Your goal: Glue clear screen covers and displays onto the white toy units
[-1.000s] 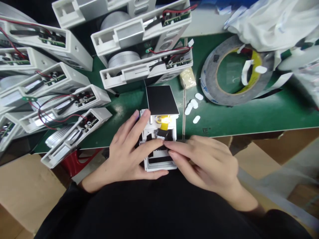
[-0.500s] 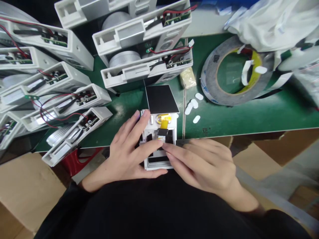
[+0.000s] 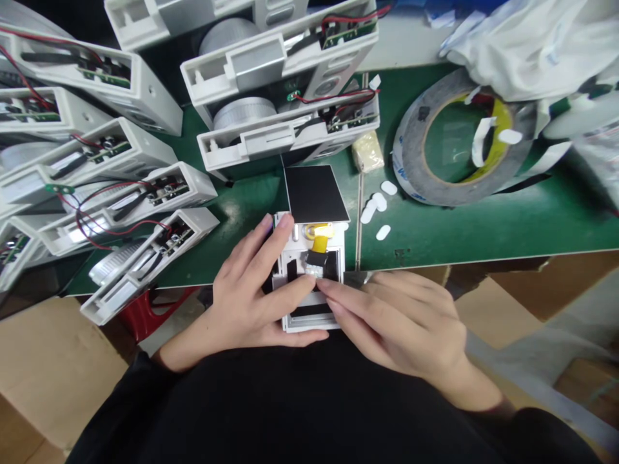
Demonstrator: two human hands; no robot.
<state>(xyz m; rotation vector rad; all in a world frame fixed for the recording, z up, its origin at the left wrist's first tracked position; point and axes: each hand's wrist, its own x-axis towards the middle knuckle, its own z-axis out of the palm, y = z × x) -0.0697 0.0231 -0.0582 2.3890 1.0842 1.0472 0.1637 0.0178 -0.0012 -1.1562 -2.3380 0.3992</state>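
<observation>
At the bench's front edge stands a small white device housing [image 3: 340,261], open side up. My left hand [image 3: 256,290] grips it from the left, thumb along the near edge and one fingertip pressing inside the frame. My right hand [image 3: 401,316] comes in from the right with its fingers closed; its index fingertip meets the left fingertip inside the housing. Whatever it pinches is hidden. Just beyond those fingertips, a yellow ribbon cable [image 3: 320,244] with black tape [image 3: 316,258] runs into the frame. A flat black screen panel [image 3: 316,193] lies against the far end of the housing.
Several white housings [image 3: 159,245] with red wires and circuit boards stand at left and behind. Right of the panel are small white oval stickers [image 3: 383,232], a yellowish block [image 3: 368,152] and a large roll of grey tape [image 3: 411,148]. A white crumpled bag [image 3: 536,51] sits at back right.
Both hands stay on the housing in nearly the same pose. The fingertips inside it have shifted only slightly, and the whole view has moved a little.
</observation>
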